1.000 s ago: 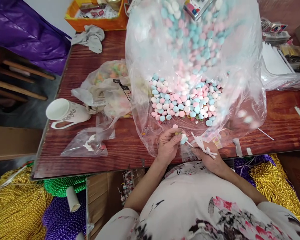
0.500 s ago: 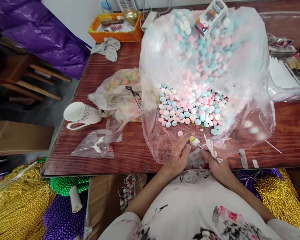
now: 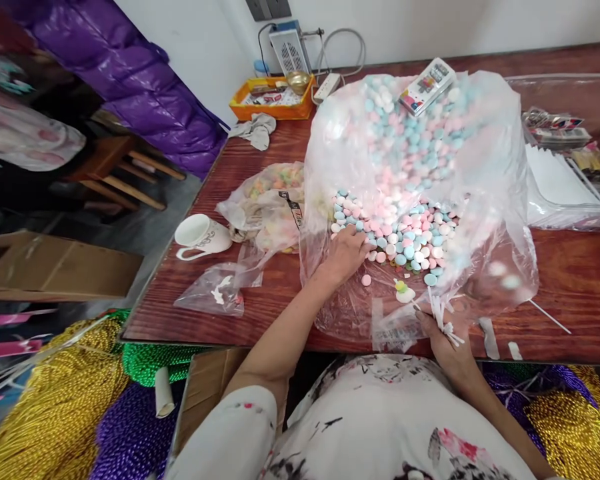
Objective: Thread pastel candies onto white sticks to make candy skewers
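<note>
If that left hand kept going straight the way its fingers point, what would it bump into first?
The left hand would most likely meet the loose pastel discs right at its fingertips; whether it already touches them is hard to tell from this angle.

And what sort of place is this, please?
Probably a small craft workshop: a large plastic bag of pastel pieces lies on the table, and shiny gold strands are bundled nearby.
</note>
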`<state>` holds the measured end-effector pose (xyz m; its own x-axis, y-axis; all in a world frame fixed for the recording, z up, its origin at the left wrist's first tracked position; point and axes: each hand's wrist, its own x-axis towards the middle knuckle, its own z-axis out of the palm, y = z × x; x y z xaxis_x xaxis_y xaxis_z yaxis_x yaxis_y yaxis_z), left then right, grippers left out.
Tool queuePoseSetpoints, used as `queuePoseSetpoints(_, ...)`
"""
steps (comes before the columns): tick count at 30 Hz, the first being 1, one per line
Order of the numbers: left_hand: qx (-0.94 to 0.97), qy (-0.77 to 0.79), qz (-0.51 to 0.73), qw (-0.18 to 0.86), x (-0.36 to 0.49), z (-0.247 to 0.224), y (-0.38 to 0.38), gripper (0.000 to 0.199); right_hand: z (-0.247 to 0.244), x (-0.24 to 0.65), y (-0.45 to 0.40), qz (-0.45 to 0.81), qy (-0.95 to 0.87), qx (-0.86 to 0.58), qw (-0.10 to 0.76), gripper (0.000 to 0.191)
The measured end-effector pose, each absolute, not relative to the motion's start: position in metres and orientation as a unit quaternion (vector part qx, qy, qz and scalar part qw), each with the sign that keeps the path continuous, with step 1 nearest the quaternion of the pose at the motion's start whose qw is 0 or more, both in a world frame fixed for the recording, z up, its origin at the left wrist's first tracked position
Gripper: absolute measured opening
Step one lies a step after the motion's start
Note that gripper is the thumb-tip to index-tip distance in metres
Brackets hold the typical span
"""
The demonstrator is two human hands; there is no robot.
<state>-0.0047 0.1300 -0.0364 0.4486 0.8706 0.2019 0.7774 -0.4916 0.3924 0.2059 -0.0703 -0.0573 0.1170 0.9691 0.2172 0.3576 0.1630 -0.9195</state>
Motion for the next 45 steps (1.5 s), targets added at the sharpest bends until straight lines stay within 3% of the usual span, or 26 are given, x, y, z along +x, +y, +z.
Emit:
queuePoseSetpoints(9, 0.823, 0.476, 0.241, 0.192, -0.007, -0.047, 0.127, 0.017, -0.068, 0.210, -0.077, 0.335, -0.568, -0.572, 0.488, 0.012)
queuePoseSetpoints(16, 0.727, 0.454, 0.363, 0.366, -0.039, -0.052, 0.117, 0.010, -0.074, 0.212, -0.079, 0.329, -0.618, -0.553, 0.453, 0.018)
queuePoseSetpoints(18, 0.752, 0.456, 0.341, 0.332, -0.045, -0.053, 0.105, 0.010, -0.072, 0.216, -0.079, 0.322, -0.619, -0.566, 0.440, 0.019)
queuePoseSetpoints(23, 0.852, 0.466, 0.209, 0.116, -0.037, -0.050, 0.073, 0.022, -0.058, 0.208, -0.074, 0.314, -0.663, -0.556, 0.392, 0.023)
queuePoseSetpoints(26, 0.861, 0.460, 0.204, 0.073, -0.032, -0.049, 0.054, 0.032, -0.054, 0.203, -0.072, 0.299, -0.691, -0.544, 0.370, 0.029)
queuePoseSetpoints(30, 0.820, 0.460, 0.313, 0.134, -0.033, -0.052, 0.034, 0.031, -0.055, 0.207, -0.076, 0.295, -0.673, -0.561, 0.381, 0.032)
queuePoseSetpoints(37, 0.831, 0.461, 0.231, 0.209, -0.029, -0.067, 0.026, 0.021, -0.052, 0.206, -0.075, 0.311, -0.661, -0.557, 0.395, 0.032)
queuePoseSetpoints(45, 0.703, 0.479, 0.373, 0.370, -0.055, -0.053, 0.048, 0.023, -0.062, 0.214, -0.081, 0.309, -0.642, -0.550, 0.435, 0.028)
